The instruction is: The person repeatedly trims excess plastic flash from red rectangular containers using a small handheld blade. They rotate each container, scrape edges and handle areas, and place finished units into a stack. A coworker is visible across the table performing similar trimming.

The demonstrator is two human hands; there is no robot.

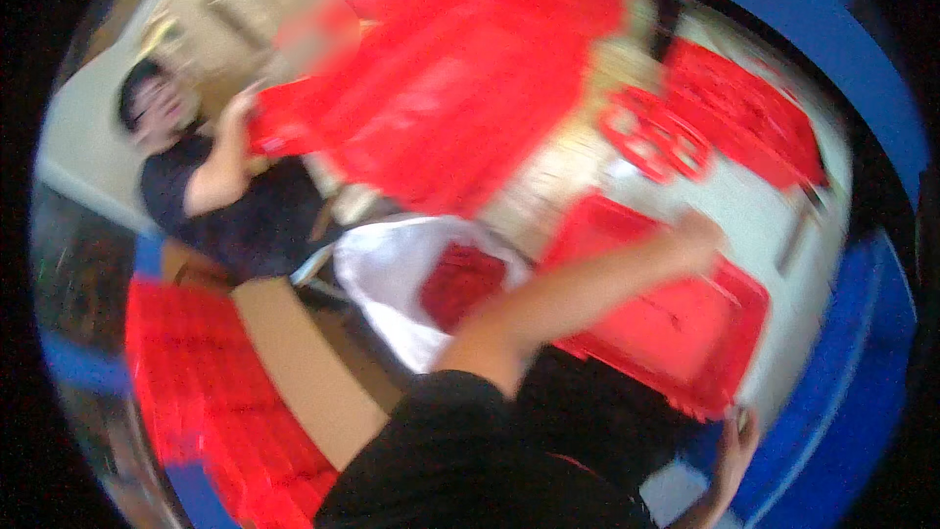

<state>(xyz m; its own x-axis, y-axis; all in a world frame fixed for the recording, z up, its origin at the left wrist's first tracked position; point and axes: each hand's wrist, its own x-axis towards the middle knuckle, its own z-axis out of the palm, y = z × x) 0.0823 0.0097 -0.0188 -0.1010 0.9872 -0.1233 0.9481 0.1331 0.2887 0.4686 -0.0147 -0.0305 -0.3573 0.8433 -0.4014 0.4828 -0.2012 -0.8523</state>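
Observation:
The whole picture is smeared by motion. My left hand (697, 235) reaches out on a bare forearm to the far edge of a flat red tray (676, 323) that lies on a white table (754, 206). Blur hides whether its fingers grip the tray. My right hand (734, 443) sits low at the right, by the tray's near corner, with the fingers pointing up. Its grip is also unclear.
A person in a black shirt (211, 191) at the left holds up a large red sheet (450, 88). A white bag (387, 279) holds red pieces. Red ring-shaped parts (654, 134) and another red tray (749, 113) lie farther back. A red stack (211, 402) stands at the lower left, with a blue frame (862, 333) on the right.

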